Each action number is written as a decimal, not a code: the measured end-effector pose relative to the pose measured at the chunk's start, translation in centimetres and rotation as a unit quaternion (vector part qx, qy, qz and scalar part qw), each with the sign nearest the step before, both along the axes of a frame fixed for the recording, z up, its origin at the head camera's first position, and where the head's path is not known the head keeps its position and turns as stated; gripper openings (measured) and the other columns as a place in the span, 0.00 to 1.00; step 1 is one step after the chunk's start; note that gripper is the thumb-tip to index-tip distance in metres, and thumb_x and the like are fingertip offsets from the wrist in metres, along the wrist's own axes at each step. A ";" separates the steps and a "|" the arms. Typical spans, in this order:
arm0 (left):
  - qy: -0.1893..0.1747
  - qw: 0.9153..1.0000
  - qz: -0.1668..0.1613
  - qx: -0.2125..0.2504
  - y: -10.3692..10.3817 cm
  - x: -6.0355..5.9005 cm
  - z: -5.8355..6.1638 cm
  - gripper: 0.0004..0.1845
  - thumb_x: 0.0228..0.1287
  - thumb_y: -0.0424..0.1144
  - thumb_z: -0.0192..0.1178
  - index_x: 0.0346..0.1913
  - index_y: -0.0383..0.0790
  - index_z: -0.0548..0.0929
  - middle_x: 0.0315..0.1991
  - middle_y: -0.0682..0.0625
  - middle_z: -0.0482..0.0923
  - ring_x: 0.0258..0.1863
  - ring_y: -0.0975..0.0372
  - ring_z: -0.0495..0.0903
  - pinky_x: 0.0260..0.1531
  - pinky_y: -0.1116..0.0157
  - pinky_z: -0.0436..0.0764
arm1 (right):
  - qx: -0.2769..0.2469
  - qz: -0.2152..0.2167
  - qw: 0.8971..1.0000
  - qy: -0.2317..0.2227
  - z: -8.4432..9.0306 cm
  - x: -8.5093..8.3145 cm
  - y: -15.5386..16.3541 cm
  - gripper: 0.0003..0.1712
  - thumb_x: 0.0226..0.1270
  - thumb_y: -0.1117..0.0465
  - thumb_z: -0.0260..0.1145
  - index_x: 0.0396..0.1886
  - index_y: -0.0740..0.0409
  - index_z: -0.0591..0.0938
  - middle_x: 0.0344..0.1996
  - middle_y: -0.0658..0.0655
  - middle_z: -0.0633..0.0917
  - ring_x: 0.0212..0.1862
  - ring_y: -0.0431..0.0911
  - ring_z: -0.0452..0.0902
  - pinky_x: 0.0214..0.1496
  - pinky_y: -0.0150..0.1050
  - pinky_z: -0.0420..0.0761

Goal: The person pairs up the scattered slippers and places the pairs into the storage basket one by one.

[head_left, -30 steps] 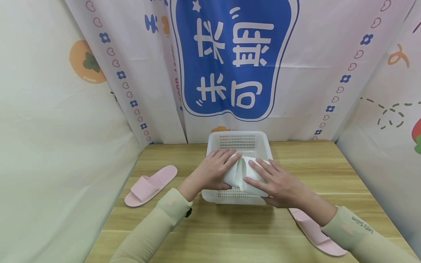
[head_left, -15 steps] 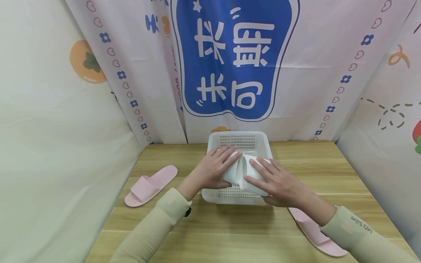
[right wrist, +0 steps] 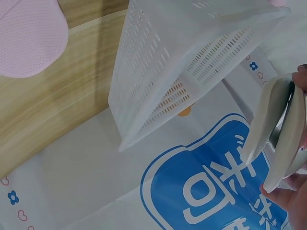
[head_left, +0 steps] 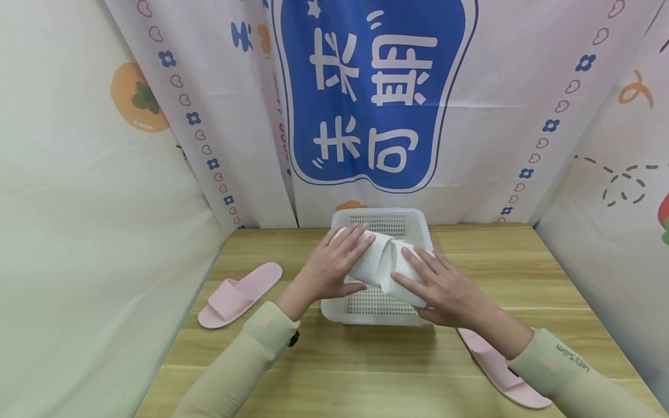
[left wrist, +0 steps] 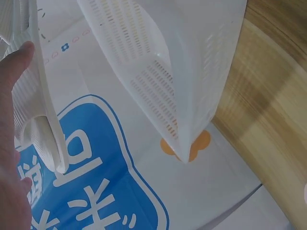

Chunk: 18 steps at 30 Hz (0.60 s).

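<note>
Both hands are holding a pair of white slippers [head_left: 384,264] just above the white basket [head_left: 413,223]. The left hand [head_left: 326,270] is cupping the pair with long fingers laid over it, thumb beneath; the right hand [head_left: 444,287] is gripping the other side likewise.

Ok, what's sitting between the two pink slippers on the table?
In the head view, the white perforated basket stands between the left pink slipper and the right pink slipper, with both hands holding white slippers over it.
</note>
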<state>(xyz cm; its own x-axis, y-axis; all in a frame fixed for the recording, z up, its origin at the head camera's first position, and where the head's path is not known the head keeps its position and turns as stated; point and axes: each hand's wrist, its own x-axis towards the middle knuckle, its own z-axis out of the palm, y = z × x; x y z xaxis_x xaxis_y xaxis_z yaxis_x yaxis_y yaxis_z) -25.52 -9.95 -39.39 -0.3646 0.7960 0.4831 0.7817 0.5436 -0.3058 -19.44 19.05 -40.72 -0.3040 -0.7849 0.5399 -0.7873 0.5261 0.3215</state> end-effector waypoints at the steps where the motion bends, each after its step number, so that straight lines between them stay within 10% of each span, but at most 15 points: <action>1: 0.000 1.000 0.002 0.002 -0.2 0.0 0.0 0.57 0.44 0.67 0.69 0.73 0.40 0.60 0.73 0.39 0.57 0.71 0.48 0.57 0.71 0.48 0.49 | -0.001 -0.005 1.000 -0.001 0.0 0.0 0.0 0.48 0.38 0.46 0.76 0.65 0.52 0.74 0.65 0.72 0.68 0.60 0.68 0.69 0.51 0.65 0.76; 18: -0.058 0.996 0.047 0.047 -3.8 0.5 -2.6 0.58 0.45 0.67 0.68 0.73 0.33 0.59 0.72 0.35 0.56 0.72 0.47 0.55 0.68 0.44 0.54 | -0.043 -0.048 0.998 -0.025 -0.8 -0.6 0.5 0.47 0.40 0.51 0.75 0.66 0.54 0.72 0.64 0.74 0.69 0.60 0.69 0.69 0.51 0.67 0.75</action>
